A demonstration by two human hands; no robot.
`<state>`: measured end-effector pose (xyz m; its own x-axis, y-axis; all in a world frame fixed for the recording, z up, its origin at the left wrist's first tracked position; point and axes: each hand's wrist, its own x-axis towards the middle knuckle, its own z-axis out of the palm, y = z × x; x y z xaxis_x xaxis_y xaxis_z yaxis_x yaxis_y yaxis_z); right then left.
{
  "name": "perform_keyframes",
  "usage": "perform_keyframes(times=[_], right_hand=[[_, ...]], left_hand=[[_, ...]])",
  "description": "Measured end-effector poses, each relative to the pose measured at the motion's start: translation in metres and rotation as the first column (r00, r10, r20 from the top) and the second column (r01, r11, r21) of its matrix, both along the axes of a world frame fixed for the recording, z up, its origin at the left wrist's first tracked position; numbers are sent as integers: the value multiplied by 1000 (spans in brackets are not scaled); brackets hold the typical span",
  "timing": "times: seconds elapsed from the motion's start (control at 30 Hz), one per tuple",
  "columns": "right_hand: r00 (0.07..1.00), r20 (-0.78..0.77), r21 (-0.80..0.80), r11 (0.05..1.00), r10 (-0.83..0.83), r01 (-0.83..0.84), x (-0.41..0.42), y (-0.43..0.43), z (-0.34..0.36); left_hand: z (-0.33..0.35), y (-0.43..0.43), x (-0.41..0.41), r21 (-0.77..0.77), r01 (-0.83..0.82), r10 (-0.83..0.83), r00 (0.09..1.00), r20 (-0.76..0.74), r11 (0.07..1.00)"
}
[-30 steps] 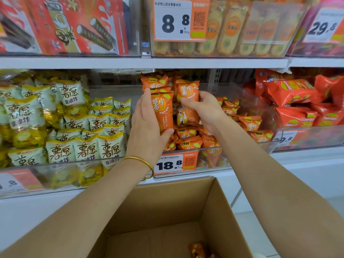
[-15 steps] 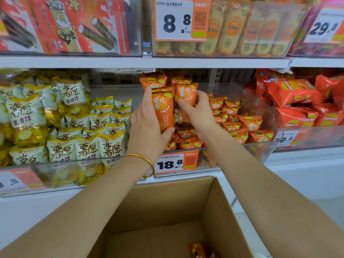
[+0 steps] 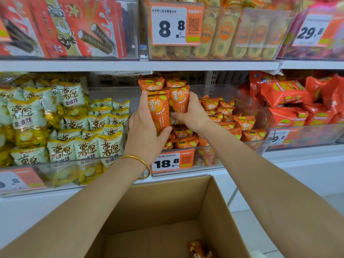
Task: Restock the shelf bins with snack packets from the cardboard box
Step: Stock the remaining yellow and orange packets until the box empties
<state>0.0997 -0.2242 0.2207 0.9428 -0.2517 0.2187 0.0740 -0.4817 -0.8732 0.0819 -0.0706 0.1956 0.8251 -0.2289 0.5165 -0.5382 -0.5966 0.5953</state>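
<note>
Snack packets [image 3: 159, 110] stand up in both hands, inside the clear bin [image 3: 219, 89]. The left hand [image 3: 147, 131] curls round one, the right hand [image 3: 192, 116] round its neighbour. The cardboard box [image 3: 167, 200] sits below the hands.

Left hand [image 3: 147, 127], right hand [image 3: 192, 116] close together, fingers [image 3: 144, 101] curled.

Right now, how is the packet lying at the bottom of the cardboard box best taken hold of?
Probably from straight above, through the open top: the cardboard box walls block every side. The packet lies on the floor near the right wall, so pinch across its narrow middle. Its lower end is cut off.
</note>
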Motion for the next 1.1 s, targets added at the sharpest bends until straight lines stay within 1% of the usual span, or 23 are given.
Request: perform_keyframes(times=[0.2,0.33,0.37,0.47,0.53,0.6,0.67,0.73,0.83,0.93,1.1], right_hand=[[999,5,-48,998,-41,41,1,-1,3],[996,-24,65,994,-89,90,5,-5,8],[996,-17,59,995,-84,85,6,-5,9],[997,71,-46,998,-42,45,8,0,7],[994,98,-40,998,-40,44,10,2,4],[997,68,24,999,-37,35,10,1,3],[1000,16,34,999,-21,21,8,-4,5],[1000,-31,-4,1000,-1,1,5,-9,8],[997,-80,-126,992,10,-20,3,-11,7],[997,-79,-157,988,-10,-2,2,-9,2],[999,-34,-67,998,-8,5,0,-12,0]], left_hand=[[1,3,-4,3,15,-15,1000,4,1000],[0,5,-5,18,21,-21,1000,-3,1000],[0,4,-5,22,23,-23,1000,-6,1000],[-1,5,-3,27,18,-18,1000,-10,999],[-1,5,-1,27,14,-13,1000,-5,1000],[-2,5,-1,34,13,-13,1000,-5,999],[-1,5,-1,40,11,-11,1000,-3,999],[-1,4,-1,39,8,-8,1000,-3,999],[-1,4,-1,39,5,-5,1000,-10,999],[-1,4,-3,41,8,-8,1000,-7,999],[-2,5,-4,54,9,-9,1000,-2,999]])
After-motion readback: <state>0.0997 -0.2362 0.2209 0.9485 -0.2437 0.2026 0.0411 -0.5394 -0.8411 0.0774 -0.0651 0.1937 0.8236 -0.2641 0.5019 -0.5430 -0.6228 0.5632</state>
